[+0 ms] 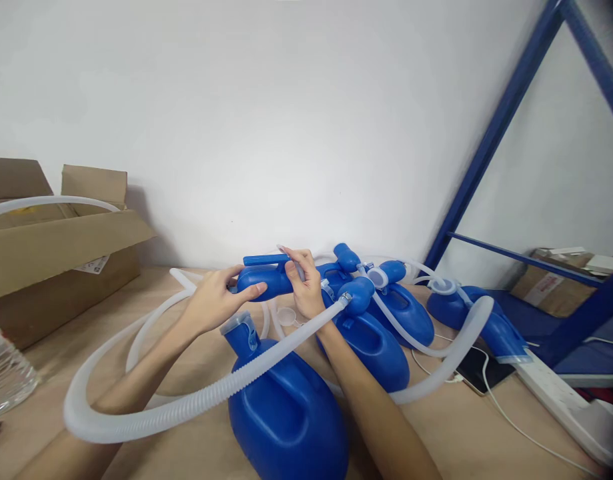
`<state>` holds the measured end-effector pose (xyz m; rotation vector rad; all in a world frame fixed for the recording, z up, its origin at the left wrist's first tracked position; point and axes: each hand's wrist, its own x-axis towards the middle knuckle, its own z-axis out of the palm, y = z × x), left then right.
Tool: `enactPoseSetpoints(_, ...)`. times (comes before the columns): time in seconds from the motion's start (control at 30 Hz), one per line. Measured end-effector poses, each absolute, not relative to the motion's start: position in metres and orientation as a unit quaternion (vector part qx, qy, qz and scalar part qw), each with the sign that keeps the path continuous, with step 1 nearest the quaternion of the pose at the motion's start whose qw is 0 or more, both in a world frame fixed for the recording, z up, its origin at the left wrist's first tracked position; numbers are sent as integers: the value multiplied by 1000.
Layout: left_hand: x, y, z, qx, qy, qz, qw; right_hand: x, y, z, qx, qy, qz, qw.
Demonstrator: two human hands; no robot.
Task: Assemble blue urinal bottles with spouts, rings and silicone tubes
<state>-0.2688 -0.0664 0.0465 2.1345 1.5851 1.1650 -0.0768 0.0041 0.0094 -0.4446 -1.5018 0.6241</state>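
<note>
My left hand (219, 297) grips one end of a blue plastic urinal funnel (269, 283) with a bar-like handle on top. At its other end, my right hand (306, 280) is wrapped around it, partly hiding a pale rim. Below my hands a large blue urinal bottle (286, 420) stands, with a clear collar on its neck. A white corrugated hose (196, 403) loops over my left forearm and runs to a blue connector head (357, 295). Right of my right forearm lie more blue bottles (379, 353), with white caps and hoses among them.
An open cardboard box (71, 273) stands at the left, near a clear plastic bottle (9, 373). On the right are a phone (486, 370), a white power strip (559, 397) with cables, and a blue metal frame (501, 100). A white wall (266, 133) backs the table.
</note>
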Motion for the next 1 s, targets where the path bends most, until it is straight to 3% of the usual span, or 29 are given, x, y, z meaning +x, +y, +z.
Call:
enactPoseSetpoints(0.2, -262, -73, 49, 721, 547, 403, 137, -86, 4, 2, -211, -599, 292, 715)
enactPoseSetpoints(0.43, -258, -77, 49, 639, 516, 418, 389, -79, -7, 9, -213, -650, 229, 693)
enactPoseSetpoints(0.57, -261, -75, 46, 604, 520, 421, 432, -78, -10, 12, -221, -669, 215, 676)
enactPoseSetpoints(0.67, -261, -74, 48, 618, 530, 410, 411, -80, -7, 13, -234, -639, 268, 682)
enactPoseSetpoints(0.8, -257, -77, 53, 683, 538, 424, 252, -82, 2, 12, -280, -572, 384, 669)
enactPoseSetpoints(0.87, -255, -78, 54, 694, 545, 430, 191, -82, 5, 9, -283, -597, 369, 654)
enactPoseSetpoints(1.0, -251, -80, 52, 711, 526, 421, 202, -78, 4, 2, -278, -644, 248, 668)
